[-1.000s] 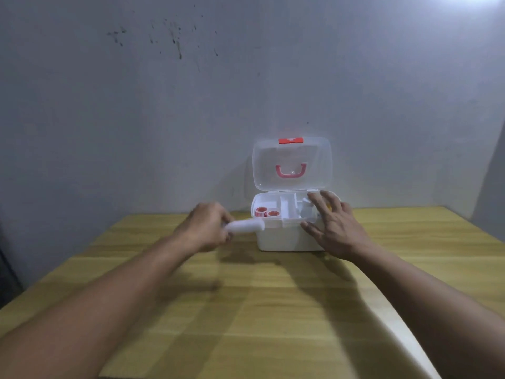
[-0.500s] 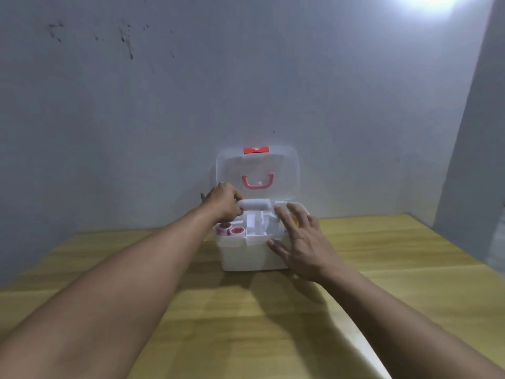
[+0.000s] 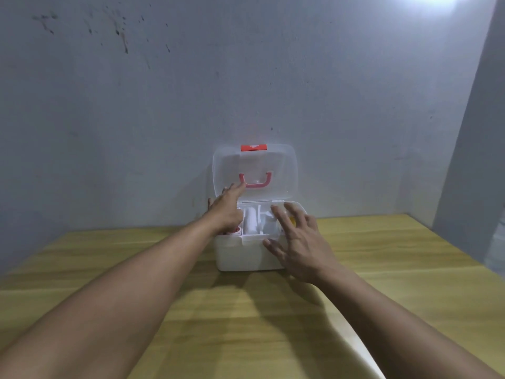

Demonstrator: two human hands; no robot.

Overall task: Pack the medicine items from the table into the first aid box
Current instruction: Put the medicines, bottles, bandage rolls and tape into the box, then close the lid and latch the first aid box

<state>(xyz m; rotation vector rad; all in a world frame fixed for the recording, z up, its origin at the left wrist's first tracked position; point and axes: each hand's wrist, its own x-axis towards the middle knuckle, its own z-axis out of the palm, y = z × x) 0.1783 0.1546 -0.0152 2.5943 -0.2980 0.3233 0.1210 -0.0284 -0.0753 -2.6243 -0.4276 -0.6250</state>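
Observation:
A white first aid box (image 3: 240, 255) stands on the wooden table (image 3: 246, 324) by the wall, its clear lid (image 3: 278, 165) upright with a red handle (image 3: 255, 181) and red latch (image 3: 253, 148). A white tube (image 3: 251, 221) lies in the middle compartment of the box's tray. A red-rimmed tape roll (image 3: 235, 230) shows in the left compartment. My left hand (image 3: 228, 206) is over the box's left side, empty, fingers stretched toward the lid. My right hand (image 3: 297, 242) rests spread against the box's right front; something yellow (image 3: 292, 221) peeks out behind its fingers.
A grey wall (image 3: 246, 77) rises right behind the box, and a second wall closes the right side. The table's near right edge (image 3: 363, 354) runs diagonally under my right forearm.
My left hand carried the white tube over the box, let it go in the middle compartment, and now reaches toward the lid. My right hand has stayed on the box.

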